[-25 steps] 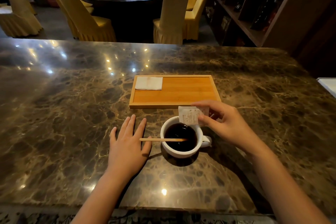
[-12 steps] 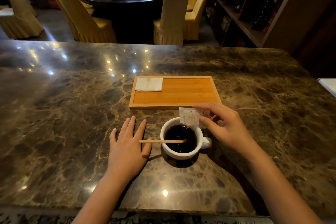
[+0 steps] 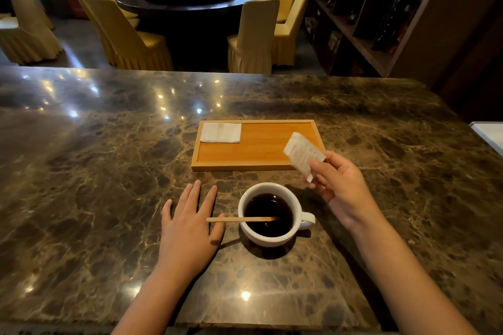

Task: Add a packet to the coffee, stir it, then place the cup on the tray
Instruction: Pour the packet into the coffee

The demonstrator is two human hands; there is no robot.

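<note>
A white cup (image 3: 272, 236) of black coffee stands on the marble counter, handle to the right. A wooden stir stick (image 3: 239, 219) leans on its left rim, one end in the coffee. My right hand (image 3: 343, 193) pinches a white paper packet (image 3: 303, 153) up and to the right of the cup, over the tray's near right corner. My left hand (image 3: 187, 228) lies flat on the counter left of the cup, fingers spread, under the stick's free end. The wooden tray (image 3: 258, 166) sits just behind the cup.
A folded white napkin (image 3: 221, 132) lies in the tray's far left corner. The marble counter (image 3: 95, 185) stretches wide on both sides. A white object (image 3: 490, 134) pokes in at the right edge. Yellow chairs, a round table and dark shelves stand beyond.
My right hand has lifted the packet away from above the cup, up and to the right. The left hand, cup and stick have stayed put.
</note>
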